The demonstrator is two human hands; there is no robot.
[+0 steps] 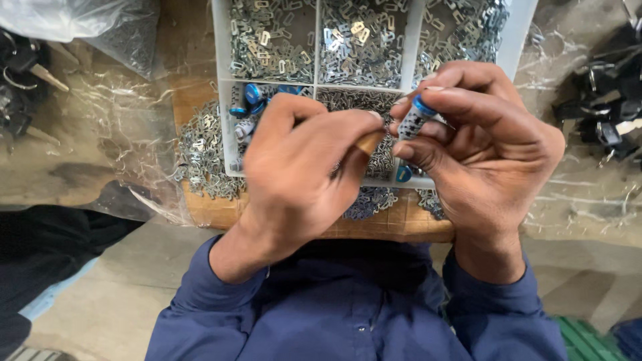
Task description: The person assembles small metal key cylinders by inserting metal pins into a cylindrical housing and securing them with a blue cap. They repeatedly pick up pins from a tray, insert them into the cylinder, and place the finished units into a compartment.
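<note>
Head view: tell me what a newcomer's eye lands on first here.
Two hands meet mid-frame: the right hand pinches a small blue-capped metal cylinder, while the left hand brings a thin wooden-looking piece against it. Behind them, a white divided tray glitters with heaps of tiny metal clips, more spilling onto the wooden board.

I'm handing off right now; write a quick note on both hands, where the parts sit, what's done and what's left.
Right hand: pinches a small metal cylinder with a blue cap, upright.
Left hand: closed on a wooden-handled tool, its tip toward the cylinder.
Parts: white divided tray on a wooden board; small flat metal pieces fill the compartments, more blue-capped cylinders lie lower left.
Done: one cylinder in hand.
Left: cannot tell how many remain.
</note>
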